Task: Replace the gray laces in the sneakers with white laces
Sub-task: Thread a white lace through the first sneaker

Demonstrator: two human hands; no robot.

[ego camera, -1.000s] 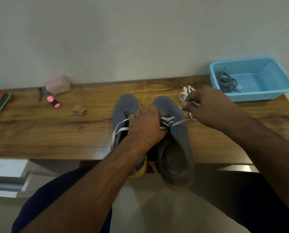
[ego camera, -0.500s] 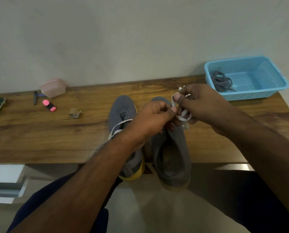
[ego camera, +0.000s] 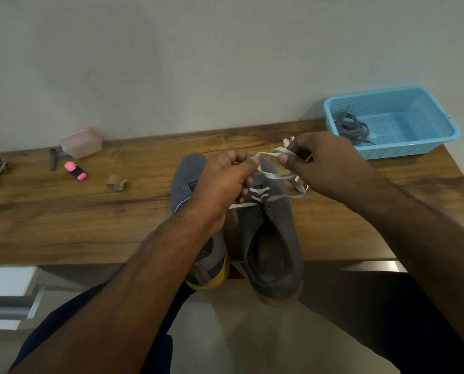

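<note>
while both hands hover above the toe ends of the two grey sneakers (ego camera: 268, 233), each keeps a tight grip on the white lace (ego camera: 272, 176): the left hand (ego camera: 222, 182) pinches one stretch between thumb and curled fingers, and the right hand (ego camera: 322, 163) pinches a looped bunch just beside it. the lace runs down to the right sneaker, where it crosses the lowest eyelets near the toe. the sneakers stand side by side on the wooden bench (ego camera: 63, 220), heels over its near edge. the grey laces (ego camera: 351, 128) lie in the blue basket (ego camera: 428, 147) at the far right. a pink highlighter (ego camera: 75, 171) and a pink box (ego camera: 81, 142) sit well to the left.
</note>
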